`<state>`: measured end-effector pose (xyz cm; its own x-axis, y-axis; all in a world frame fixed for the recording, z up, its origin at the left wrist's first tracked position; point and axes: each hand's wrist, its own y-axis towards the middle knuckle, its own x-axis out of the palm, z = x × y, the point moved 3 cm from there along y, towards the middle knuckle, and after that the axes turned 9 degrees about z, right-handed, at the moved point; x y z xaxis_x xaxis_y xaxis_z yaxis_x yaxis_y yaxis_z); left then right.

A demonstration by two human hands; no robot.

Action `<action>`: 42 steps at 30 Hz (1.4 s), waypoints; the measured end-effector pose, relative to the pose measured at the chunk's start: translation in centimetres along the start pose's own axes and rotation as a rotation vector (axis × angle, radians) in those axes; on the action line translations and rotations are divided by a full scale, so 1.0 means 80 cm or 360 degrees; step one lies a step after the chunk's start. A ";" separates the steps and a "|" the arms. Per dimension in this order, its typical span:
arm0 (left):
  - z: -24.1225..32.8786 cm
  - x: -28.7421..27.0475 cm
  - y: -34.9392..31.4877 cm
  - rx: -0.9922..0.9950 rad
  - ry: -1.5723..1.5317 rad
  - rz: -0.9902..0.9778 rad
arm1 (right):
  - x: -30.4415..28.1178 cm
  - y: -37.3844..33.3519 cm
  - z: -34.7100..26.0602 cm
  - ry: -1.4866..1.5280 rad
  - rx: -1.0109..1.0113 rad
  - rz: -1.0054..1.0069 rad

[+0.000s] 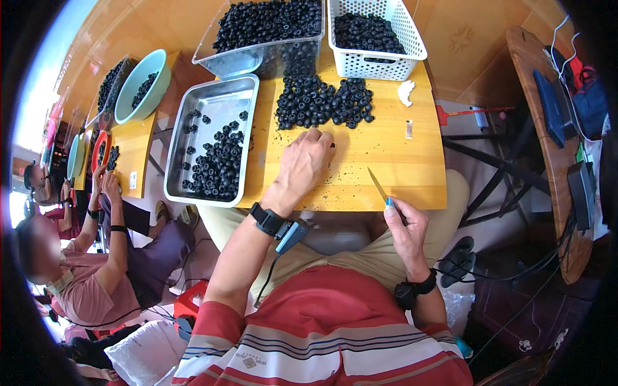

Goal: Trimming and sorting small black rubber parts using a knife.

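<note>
Over the near edge of a pile of small black ring-shaped parts [306, 103], my left hand [304, 157] is curled with its back up. A small black part [333, 147] shows at its fingertips; the rest of that grip is hidden under the hand. My right hand [409, 233] is closed around a slim pointed knife [376, 182], with something blue at the grip. Its blade points up and left over the front of the yellow wooden table [412, 174]. Dark crumbs lie scattered between my hands.
A metal tray [212, 96] with black parts stands left of the pile. Behind it are a clear bin [228, 64] and a white perforated basket [380, 67], both holding more. A white scrap [405, 92] lies at right. Another person [103, 257] works at a table on the left.
</note>
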<state>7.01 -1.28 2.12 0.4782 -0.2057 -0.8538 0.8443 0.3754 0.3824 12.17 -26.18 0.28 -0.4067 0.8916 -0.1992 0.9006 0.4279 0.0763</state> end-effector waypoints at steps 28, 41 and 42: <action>0.011 0.007 -0.074 -0.1625 -0.3095 -0.0033 | 0.043 0.004 -0.023 0.0065 -0.0038 -0.0212; 0.028 0.007 -0.085 -0.1470 -0.3476 -0.0137 | 0.044 0.006 -0.031 -0.0053 -0.0225 -0.0167; 0.028 0.007 -0.086 -0.1465 -0.3490 -0.0139 | 0.044 0.006 -0.033 -0.0075 -0.0279 -0.0190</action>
<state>2.04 -6.03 -0.19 0.4344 -0.2802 0.8560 0.8800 0.3349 -0.3369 10.78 -22.43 2.19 -0.4977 0.8268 -0.2621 0.8042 0.5531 0.2174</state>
